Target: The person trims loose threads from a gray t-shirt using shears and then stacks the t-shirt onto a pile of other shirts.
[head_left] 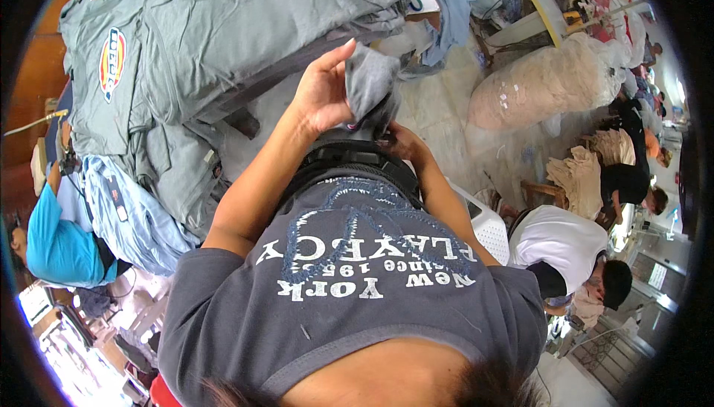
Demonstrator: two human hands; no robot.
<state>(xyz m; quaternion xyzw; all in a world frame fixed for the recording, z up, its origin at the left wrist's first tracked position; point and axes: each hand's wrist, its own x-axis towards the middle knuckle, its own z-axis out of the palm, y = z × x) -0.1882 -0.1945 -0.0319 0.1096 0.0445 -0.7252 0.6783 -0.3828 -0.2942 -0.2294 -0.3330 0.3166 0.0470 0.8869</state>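
The person's left hand (321, 94) is raised in front of the chest, fingers curled around a small grey piece of fabric (370, 83), thumb side pressed to its edge. The right hand (401, 141) sits just below, fingers pinching the lower end of the same piece; part of that hand is hidden behind the cloth. The fabric hangs between the two hands, above a black strap harness (357, 158) worn over the person's dark grey printed shirt (349, 273).

Beyond the hands, a tall pile of grey-green garments (223, 27) with oval badges covers the table, and folded light blue shirts (126, 213) lie at its left edge. A light blue cloth (450, 5) drapes near the top. To the right, a large clear sack of pale fabric (543, 83) rests on the floor. A person in a turquoise top (59, 247) stands at the left; a person in a white shirt (558, 243) bends at the lower right, near a white plastic chair (487, 225). Other workers sit farther right among beige cloth.
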